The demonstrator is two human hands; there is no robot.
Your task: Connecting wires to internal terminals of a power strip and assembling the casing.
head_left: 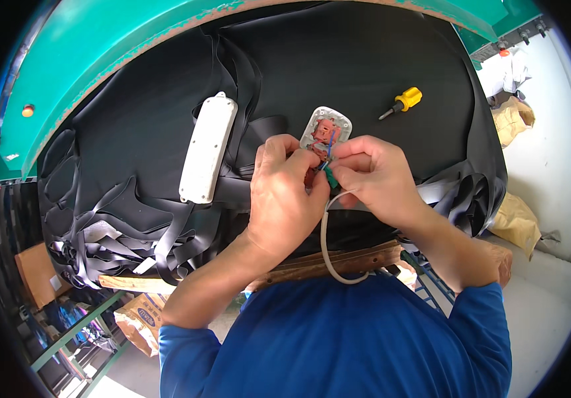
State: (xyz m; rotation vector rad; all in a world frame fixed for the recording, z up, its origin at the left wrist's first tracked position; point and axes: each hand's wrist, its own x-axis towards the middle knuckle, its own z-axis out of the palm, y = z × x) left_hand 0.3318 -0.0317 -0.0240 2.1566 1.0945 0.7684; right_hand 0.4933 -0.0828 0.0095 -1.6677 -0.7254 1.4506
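An opened white power strip housing [345, 124] lies between my hands, its rounded end pointing away from me. Reddish inner parts [326, 129] and thin blue wires [332, 138] show inside it. My left hand [282, 192] is closed at the housing's left side, its fingertips at the wires. My right hand [381, 176] pinches by the wires from the right; the exact grip is partly hidden. A white cable [325, 242] loops from under my right fingers down towards my body. Something green [331, 178] shows between the hands.
A long white strip-shaped casing [207, 149] lies on the black sheeting [338, 53] to the left. At the right rests a yellow-handled screwdriver [410, 98]. Loose black strips [123, 219] pile up at the left front. A green machine frame [100, 60] arches over the far side.
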